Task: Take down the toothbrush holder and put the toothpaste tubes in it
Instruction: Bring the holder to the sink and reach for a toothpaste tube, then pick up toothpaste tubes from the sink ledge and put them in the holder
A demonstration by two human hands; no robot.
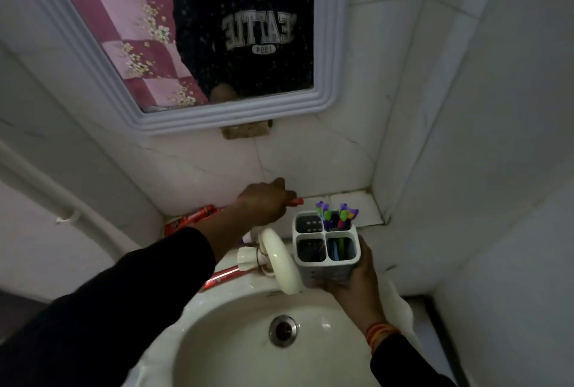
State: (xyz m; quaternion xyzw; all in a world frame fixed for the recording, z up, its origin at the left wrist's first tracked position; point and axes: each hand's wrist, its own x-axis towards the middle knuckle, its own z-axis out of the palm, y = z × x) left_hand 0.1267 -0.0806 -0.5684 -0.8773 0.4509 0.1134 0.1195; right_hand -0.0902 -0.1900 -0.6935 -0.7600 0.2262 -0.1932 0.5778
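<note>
My right hand [354, 281] grips a white four-compartment toothbrush holder [326, 250] from below, upright above the sink's back right rim. Toothbrushes [337, 216] with purple and green heads stand in its far right compartment, and something green shows in the near right one. My left hand [264, 202] is closed around a red toothpaste tube, whose red cap [296, 201] pokes out to the right, just left of the holder. More red tubes lie on the ledge behind my forearm [192, 220] and beside the tap [222, 276].
A white basin [217, 340] with a metal drain [282, 330] fills the bottom. A cream curved faucet [281, 259] arches between my hands. A white-framed mirror [198, 119] hangs on the tiled wall above. The tiled corner ledge [351, 203] lies behind the holder.
</note>
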